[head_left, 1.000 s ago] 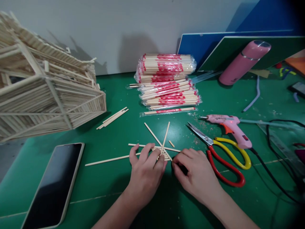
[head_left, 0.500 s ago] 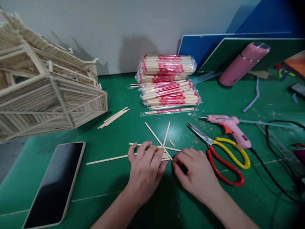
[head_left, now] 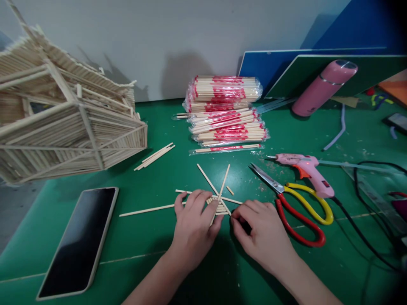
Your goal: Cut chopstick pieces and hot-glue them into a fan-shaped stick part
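My left hand (head_left: 193, 226) lies on a small bundle of short wooden sticks (head_left: 218, 206) on the green table, fingers curled over them. Several longer sticks (head_left: 212, 184) cross in a star shape at that spot. My right hand (head_left: 261, 232) rests just to the right, its thumb and fingers pinched together against the ends of the bundle; what it pinches is hidden. One long stick (head_left: 146, 209) runs out to the left from under my left hand.
A large stick-built model (head_left: 63, 123) stands at the left. A dark phone (head_left: 78, 239) lies near the front left. Wrapped chopstick packs (head_left: 224, 112) are stacked behind. Red-and-yellow scissors (head_left: 295, 207), a pink glue gun (head_left: 303, 167) with cable and a pink flask (head_left: 322, 87) lie right.
My hands have stayed on the stick bundle with only small finger shifts. The view has drifted slightly, so everything sits a little further right and lower.
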### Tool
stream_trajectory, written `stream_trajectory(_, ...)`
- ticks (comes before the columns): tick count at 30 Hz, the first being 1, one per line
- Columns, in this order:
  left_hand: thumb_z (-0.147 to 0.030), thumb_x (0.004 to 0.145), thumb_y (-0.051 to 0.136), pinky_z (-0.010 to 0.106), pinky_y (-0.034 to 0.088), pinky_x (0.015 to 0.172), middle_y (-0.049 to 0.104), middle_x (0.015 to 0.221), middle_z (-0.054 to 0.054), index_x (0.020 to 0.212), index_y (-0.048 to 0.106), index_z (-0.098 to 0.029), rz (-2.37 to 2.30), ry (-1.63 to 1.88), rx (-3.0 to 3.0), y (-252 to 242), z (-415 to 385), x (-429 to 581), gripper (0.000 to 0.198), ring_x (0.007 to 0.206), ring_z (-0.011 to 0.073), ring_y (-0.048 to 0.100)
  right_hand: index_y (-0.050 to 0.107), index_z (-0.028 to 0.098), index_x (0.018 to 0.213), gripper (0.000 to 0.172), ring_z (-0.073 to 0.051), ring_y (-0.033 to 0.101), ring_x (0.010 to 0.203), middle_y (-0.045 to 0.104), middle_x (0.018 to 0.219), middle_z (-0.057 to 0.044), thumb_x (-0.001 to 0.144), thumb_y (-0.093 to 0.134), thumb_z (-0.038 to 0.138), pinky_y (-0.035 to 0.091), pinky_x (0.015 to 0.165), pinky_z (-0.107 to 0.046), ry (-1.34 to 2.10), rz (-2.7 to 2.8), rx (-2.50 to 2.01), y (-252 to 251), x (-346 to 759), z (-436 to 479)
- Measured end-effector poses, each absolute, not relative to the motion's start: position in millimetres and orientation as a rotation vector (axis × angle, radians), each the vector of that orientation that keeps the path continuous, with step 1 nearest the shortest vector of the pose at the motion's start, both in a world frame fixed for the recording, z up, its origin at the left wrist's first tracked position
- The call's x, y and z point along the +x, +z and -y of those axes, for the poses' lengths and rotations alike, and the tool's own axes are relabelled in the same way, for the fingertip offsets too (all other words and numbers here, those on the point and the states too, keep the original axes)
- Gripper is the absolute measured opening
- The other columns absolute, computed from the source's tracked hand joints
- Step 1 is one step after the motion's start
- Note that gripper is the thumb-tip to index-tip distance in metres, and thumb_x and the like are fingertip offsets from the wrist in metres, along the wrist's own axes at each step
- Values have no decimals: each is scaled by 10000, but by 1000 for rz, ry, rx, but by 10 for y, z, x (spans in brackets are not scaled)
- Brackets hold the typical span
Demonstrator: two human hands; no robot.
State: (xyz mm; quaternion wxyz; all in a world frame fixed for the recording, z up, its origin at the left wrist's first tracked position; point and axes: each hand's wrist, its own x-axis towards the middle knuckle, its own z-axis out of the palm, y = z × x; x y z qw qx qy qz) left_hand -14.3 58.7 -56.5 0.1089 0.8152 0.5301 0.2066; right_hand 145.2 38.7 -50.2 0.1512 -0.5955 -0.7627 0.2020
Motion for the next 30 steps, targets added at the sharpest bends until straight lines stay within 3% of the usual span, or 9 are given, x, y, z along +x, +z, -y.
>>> stream_trajectory(30,-238,773,505,484,291,799,611,1018,53,788,645,-276,-1477,603,2411,-601,-633,-193,145,942,243,496,545,204,680,134,-151,459,659,523,658,-2,780,456,208,241,615,-287,633,2186,-1722,-502,1439,-418)
